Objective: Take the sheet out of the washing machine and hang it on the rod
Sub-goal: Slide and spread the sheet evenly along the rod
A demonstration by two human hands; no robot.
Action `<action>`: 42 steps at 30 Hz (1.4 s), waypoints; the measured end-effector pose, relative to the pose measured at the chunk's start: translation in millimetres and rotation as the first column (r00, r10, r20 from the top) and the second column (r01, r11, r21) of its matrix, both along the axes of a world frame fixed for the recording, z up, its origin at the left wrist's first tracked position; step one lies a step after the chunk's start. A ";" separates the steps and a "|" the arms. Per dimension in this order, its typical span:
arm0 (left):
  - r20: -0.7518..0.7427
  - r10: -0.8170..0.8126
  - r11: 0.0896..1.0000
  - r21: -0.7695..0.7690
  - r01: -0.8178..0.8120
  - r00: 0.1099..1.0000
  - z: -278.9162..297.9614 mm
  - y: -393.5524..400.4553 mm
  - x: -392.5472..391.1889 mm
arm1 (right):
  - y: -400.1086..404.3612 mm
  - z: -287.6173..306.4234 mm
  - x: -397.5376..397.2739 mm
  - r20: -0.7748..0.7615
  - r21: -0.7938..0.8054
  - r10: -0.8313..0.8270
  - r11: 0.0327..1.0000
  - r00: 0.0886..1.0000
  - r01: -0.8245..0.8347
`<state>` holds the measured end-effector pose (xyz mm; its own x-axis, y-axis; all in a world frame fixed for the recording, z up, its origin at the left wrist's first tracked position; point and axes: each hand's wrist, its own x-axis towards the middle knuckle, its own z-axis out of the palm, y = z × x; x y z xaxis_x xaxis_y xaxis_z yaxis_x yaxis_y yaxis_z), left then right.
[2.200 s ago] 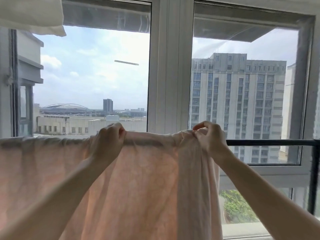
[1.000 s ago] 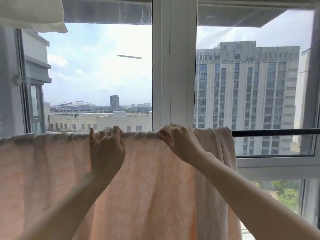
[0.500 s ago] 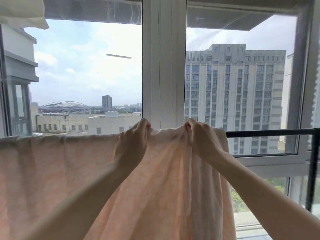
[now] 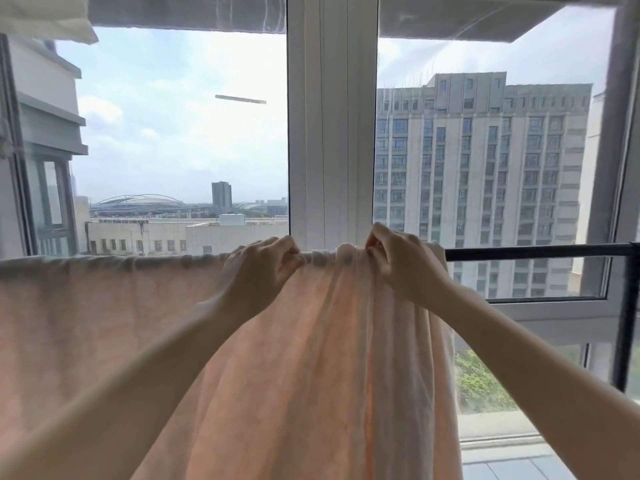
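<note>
Both hands have drawn closer since a second ago: left hand point(image 4: 261, 271) and right hand point(image 4: 403, 261) pinch the gathered peach sheet point(image 4: 311, 358) over the black rod point(image 4: 536, 251).

This is a home, a laundry-drying spot at the windows of a high-floor flat. A tall white-framed window point(image 4: 331, 119) fills the frame, and through its glass a many-storeyed apartment block point(image 4: 481, 174) stands at the right, with low rooftops and a domed stadium point(image 4: 138, 201) far off at centre left. Across the lower half a black rod point(image 4: 536, 251) runs in front of the panes with a pale peach sheet point(image 4: 104, 306) draped over it. A white cloth point(image 4: 41, 15) hangs in the upper left corner.
</note>
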<state>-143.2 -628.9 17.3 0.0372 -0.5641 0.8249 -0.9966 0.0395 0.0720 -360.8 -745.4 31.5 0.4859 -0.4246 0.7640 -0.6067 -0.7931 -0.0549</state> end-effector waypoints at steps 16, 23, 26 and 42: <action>0.025 0.085 0.991 -0.105 -0.082 0.996 -3.5 -15.4 -44.4 | -34.1 -14.9 -63.0 0.098 -0.027 0.092 0.996 0.991 -0.090; -0.088 0.020 0.998 -0.060 -0.025 0.996 7.2 -48.0 -84.3 | -33.5 -16.5 -59.1 0.092 -0.097 0.078 0.993 0.993 -0.069; -0.117 -0.006 0.999 -0.034 0.002 0.993 14.5 -57.5 -101.5 | -34.6 -17.4 -61.3 0.079 -0.154 0.047 0.988 0.996 -0.034; 0.050 -0.069 0.995 -0.072 0.073 0.996 -3.0 -68.7 -120.0 | -31.4 -34.2 -103.2 0.100 -0.089 0.029 0.996 0.995 -0.020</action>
